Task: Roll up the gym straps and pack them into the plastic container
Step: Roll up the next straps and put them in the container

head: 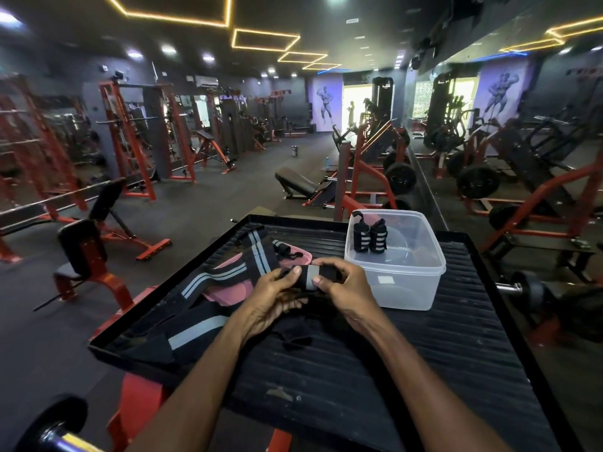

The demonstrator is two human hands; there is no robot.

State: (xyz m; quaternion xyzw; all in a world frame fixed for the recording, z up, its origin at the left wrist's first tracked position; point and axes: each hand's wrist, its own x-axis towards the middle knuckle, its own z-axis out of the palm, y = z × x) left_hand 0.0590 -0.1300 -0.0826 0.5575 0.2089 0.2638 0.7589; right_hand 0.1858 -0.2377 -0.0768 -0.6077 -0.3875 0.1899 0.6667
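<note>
Both hands, left hand (277,298) and right hand (342,288), grip one strap (313,275) while two rolled straps (369,236) stand in the one container (396,288) at two o'clock.

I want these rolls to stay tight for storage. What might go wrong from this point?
1. Both hands, left hand and right hand, pinch only the started end of the strap; a slip may let it unwind.
2. Its loose tail lies across the pink lid and may drag it.
3. Two rolled straps stand in the plastic container; dropping another in may topple them.
</note>
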